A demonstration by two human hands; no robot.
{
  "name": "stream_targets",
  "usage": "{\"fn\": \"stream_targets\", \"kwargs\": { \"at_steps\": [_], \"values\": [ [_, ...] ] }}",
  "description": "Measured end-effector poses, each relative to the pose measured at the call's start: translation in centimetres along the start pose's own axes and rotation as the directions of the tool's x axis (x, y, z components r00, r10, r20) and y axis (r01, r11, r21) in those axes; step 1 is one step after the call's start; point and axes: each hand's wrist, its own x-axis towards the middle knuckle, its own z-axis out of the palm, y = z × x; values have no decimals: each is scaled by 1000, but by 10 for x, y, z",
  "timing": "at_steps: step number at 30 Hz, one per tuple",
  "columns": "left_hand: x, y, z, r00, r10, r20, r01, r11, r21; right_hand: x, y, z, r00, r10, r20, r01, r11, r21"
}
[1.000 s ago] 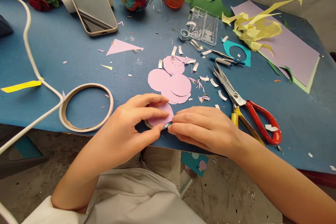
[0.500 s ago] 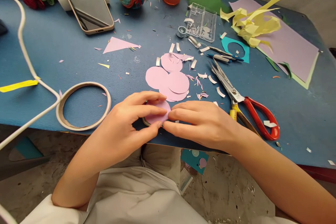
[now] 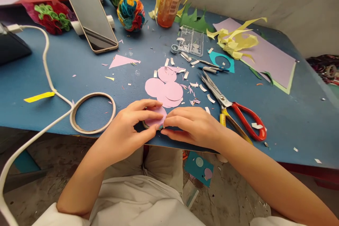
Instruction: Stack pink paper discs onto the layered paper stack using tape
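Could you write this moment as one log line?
left hand: holding pink paper disc | right hand: at that disc's edge | beyond hands: loose pink discs | right of hands: scissors, untouched

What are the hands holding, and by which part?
A pink paper disc: the left hand across its face and near edge, the right hand at its right edge.

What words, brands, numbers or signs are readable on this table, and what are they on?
No word or number can be read clearly.
Orange bottle: lettering runs up its side, too blurred to read.
Barcode on that bottle: its stripes show, but any digits are too small.
Clear plastic case: pale marks, too small to tell whether they are letters.
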Motion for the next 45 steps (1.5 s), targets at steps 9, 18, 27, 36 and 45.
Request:
{"fn": "stream_targets", "kwargs": {
  "at_steps": [9,18,27,36,45],
  "values": [
    [-8,-3,10,967,226,-115,-198,957,210,-6,-3,-4,999,41,19,-42,998,43],
    [-19,3,20,846,527,80,-426,578,696,-10,4,-8,965,250,75,-222,937,-271],
    [-3,12,3,957,291,17,-260,823,506,-11,-9,-12,939,321,121,-223,840,-496],
    [5,18,-3,1000,18,14,-21,962,272,-33,-15,-1,916,389,-96,-389,806,-447],
    [19,18,-9,992,-68,104,49,984,169,-34,-15,1,916,378,-135,-399,813,-424]
  ]
}}
